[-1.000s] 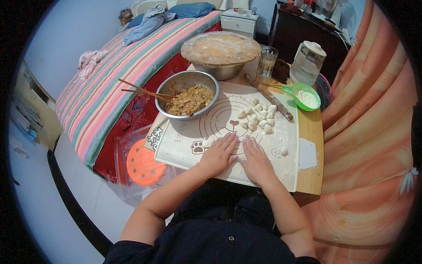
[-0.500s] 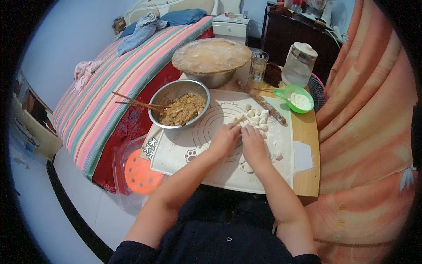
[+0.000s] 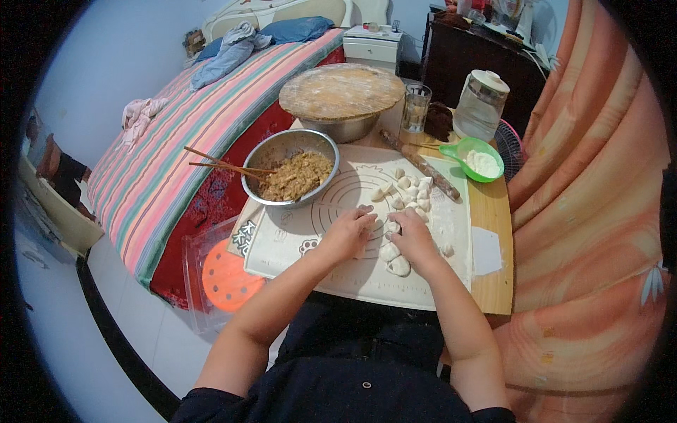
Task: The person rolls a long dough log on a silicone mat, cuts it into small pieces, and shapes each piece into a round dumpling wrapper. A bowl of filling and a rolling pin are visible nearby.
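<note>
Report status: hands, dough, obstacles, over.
Left hand over mat, right hand touching a dough piece; grips unclear. Dough pieces clustered ahead, flattened ones nearer. Rolling pin right, metal bowl left, neither blocking.

Striped bed [image 3: 204,113] beside pale-blue wall [image 3: 92,84]

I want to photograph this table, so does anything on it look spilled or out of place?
Mildly: white powder lies loose on the right side of the mat, outside the green scoop, and one dough lump sits apart from the others, right of the right hand. Nothing looks broken.
</note>
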